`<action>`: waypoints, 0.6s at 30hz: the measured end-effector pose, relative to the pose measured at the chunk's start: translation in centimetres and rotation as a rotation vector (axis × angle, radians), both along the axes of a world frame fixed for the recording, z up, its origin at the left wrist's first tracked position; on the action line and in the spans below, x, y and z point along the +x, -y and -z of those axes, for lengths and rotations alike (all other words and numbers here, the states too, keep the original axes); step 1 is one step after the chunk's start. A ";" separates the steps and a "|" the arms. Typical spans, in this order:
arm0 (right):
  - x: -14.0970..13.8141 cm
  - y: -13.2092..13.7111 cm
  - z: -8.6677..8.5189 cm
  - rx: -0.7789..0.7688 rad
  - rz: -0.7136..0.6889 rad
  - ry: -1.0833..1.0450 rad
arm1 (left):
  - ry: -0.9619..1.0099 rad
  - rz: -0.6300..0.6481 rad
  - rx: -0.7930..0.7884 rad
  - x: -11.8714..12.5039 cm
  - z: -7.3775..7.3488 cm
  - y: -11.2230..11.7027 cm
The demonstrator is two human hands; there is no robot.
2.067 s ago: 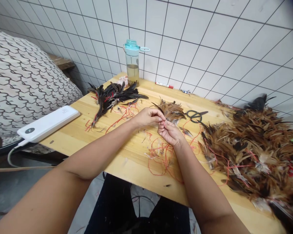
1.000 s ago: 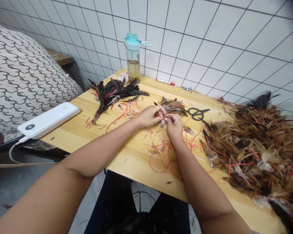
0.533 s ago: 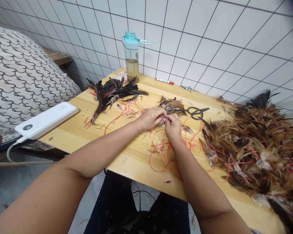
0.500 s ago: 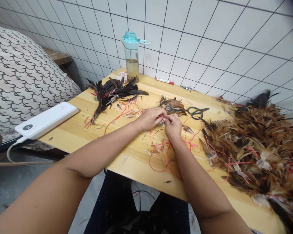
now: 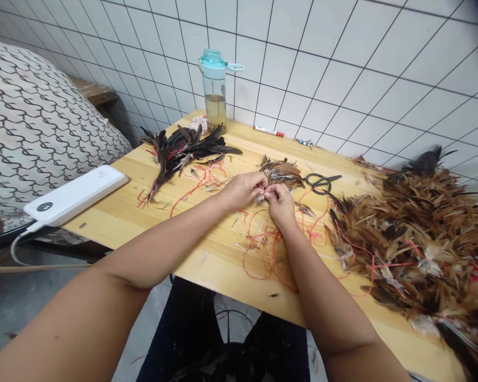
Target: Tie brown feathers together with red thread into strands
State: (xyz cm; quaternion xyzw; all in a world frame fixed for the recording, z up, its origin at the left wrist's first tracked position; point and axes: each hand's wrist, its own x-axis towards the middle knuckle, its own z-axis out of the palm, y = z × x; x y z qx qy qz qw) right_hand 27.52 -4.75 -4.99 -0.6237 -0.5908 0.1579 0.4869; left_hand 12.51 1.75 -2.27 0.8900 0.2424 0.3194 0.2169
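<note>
Left hand (image 5: 244, 189) and right hand (image 5: 281, 201) brought together over the middle of the wooden table (image 5: 123, 212), fingertips meeting. Both pinched narrow on the base of a small bundle of brown feathers (image 5: 281, 171) (quill ends mostly hidden by the fingers; a bit of red thread visible at the pinch point). Feather tips fanned away from the grip, toward the wall, resting on or just above the tabletop; cannot tell which.

Just beyond the grip, on the right hand's side: black scissors (image 5: 321, 182) lying flat, close to the bundle's tips. Directly below the grip, toward the body: loose tangle of red thread (image 5: 263, 249) spread on the table, with a few stray feather scraps. Farther out on the right hand's side: large heap of brown and rust feathers (image 5: 418, 233), some red thread mixed in, well apart from the hands.

On the left hand's side and farther from the body: a pile of dark, nearly black feathers (image 5: 183, 151) with red thread trailing from it. Behind that pile, against the tiled wall: water bottle with teal lid (image 5: 215, 90), upright, partly filled. Red-and-white marker (image 5: 268, 131) lying along the wall edge, beyond the grip. Far off on the left hand's side, at the table corner: white power bank (image 5: 75, 193), cable attached. Patterned cushion (image 5: 35, 122) past the table edge.
</note>
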 end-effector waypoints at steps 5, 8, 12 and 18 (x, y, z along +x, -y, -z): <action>0.2 0.0 -0.2 0.010 -0.021 -0.023 | 0.076 0.011 -0.068 -0.1 -0.2 -0.1; 0.4 -0.2 0.1 0.014 -0.034 -0.110 | 0.104 0.039 -0.102 -0.1 -0.2 -0.1; 0.9 -0.4 0.6 0.018 -0.033 -0.241 | 0.103 0.027 -0.129 -0.1 -0.3 -0.2; 1.3 -0.6 0.6 0.000 0.016 -0.356 | -0.002 -0.009 -0.103 -0.3 -0.3 -0.5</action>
